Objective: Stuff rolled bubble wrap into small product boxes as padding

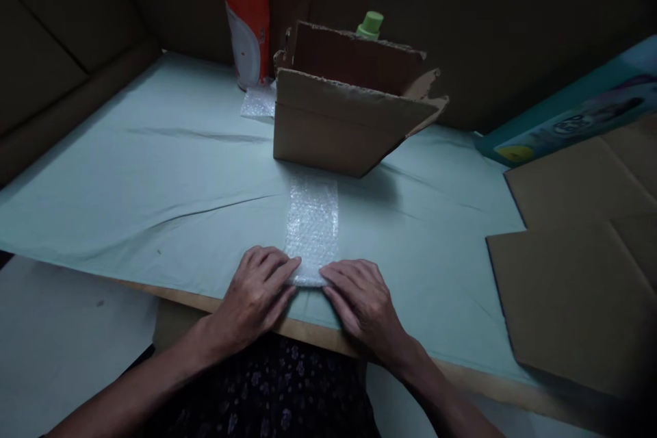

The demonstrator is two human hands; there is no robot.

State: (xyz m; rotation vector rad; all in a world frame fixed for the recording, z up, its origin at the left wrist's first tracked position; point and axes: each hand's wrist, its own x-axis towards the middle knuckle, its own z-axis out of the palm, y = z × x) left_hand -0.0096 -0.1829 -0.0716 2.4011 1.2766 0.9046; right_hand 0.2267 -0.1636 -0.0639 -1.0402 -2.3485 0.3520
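A strip of clear bubble wrap [312,219] lies flat on the pale green cloth, running from my hands toward the cardboard box [333,123]. Its near end is folded or rolled over along a straight edge. My left hand [259,287] pinches the left corner of that edge between thumb and fingers. On the right corner, my right hand [362,298] grips in the same way. The box stands open at the top, with torn, ragged flaps, just beyond the strip's far end. Whether anything is inside the fold cannot be seen.
Behind the box stand a red and white bottle [247,20] and something with a green cap [370,24]. Another bubble wrap piece [258,101] lies by the bottle. Flat cardboard sheets [575,301] and a teal printed box [569,116] are at right. The cloth [128,185] has wrinkles.
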